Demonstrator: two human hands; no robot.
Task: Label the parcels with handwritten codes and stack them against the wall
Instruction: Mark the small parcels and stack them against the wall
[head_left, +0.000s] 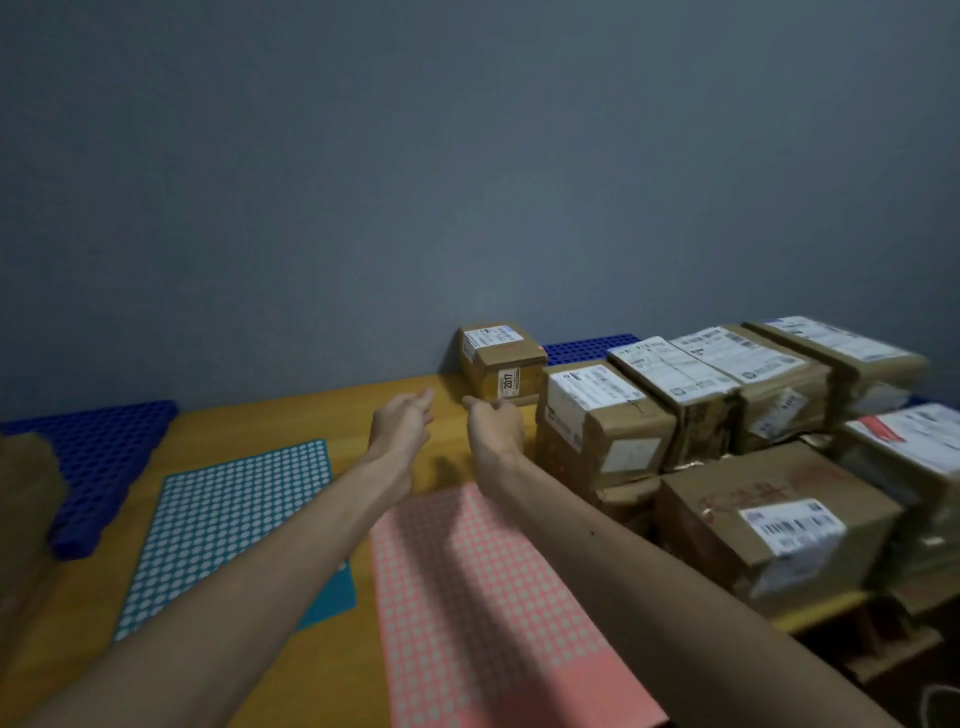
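Pink dotted sheet (493, 597), teal dotted sheet (228, 525), small cardboard parcel (501, 364) by wall (363, 182)

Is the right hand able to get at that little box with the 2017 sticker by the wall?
Probably yes. The right hand hovers just in front of the small box; nothing lies between them, and the bigger parcels stand off to the right.

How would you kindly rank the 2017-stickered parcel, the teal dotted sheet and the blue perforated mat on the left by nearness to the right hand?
From the right hand:
1. 2017-stickered parcel, directly ahead of it.
2. Teal dotted sheet, lying flat to its left.
3. Blue perforated mat, far left.
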